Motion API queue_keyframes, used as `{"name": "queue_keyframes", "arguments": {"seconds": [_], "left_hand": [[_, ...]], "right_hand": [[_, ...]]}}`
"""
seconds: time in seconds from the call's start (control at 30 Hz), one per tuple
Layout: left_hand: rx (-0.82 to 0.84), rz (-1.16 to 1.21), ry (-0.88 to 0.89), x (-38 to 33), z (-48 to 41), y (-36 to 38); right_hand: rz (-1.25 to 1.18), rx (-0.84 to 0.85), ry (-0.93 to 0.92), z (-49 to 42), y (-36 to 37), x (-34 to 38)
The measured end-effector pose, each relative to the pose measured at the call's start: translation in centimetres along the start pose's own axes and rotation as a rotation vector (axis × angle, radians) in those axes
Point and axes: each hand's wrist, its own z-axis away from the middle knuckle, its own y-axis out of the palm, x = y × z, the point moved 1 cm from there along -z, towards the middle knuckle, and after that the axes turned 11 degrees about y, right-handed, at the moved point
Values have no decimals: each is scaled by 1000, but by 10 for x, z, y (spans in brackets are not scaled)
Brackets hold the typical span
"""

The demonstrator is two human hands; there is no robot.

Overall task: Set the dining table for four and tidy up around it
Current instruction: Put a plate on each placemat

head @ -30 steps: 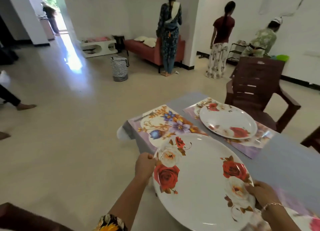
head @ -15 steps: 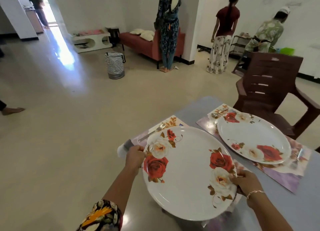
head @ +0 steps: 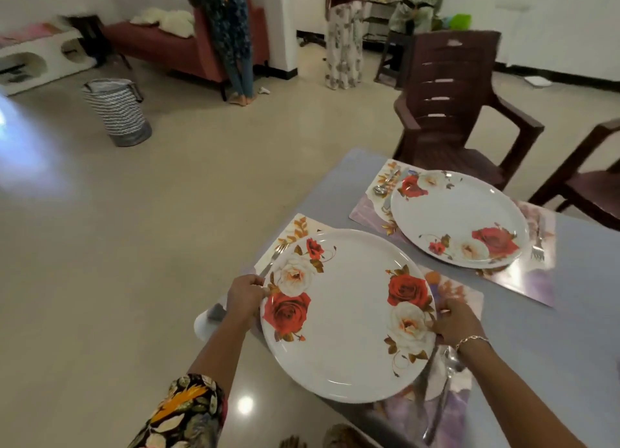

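I watched the left hand [head: 246, 296] and right hand [head: 453, 323] grip the rose-printed plate [head: 345, 316] by opposite rims. It lay over the near placemat [head: 459, 293] on the bench [head: 570, 313], between fork [head: 273, 258] and spoon [head: 449, 363]. A second plate [head: 459, 216] sat on the far mat. A second earlier, the near placemat lay mostly uncovered.

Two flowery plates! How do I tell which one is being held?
Look at the grey table, at its near corner. The near plate is over a flowery placemat, with the left hand and right hand gripping opposite edges. The far plate, by the brown chair, has no hands on it.
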Motion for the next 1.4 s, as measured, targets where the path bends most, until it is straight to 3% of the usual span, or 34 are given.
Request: {"name": "queue_keyframes", "arguments": {"seconds": [0.37, 0.77, 1.0, 1.13, 1.4], "left_hand": [[222, -209, 125, -11, -41, 3], [269, -332, 277, -8, -49, 2], [161, -744, 537, -4, -32, 3], [130, -922, 814, -4, -19, 5], [418, -905, 1325, -5, 30, 72]], "right_hand": [[135, -202, 127, 13, 27, -3], [325, -360, 92, 20, 44, -4], [479, -409, 63, 40, 57, -8], [479, -468, 16, 60, 68, -21], [382, -731, -77, 114, 61, -86]]}}
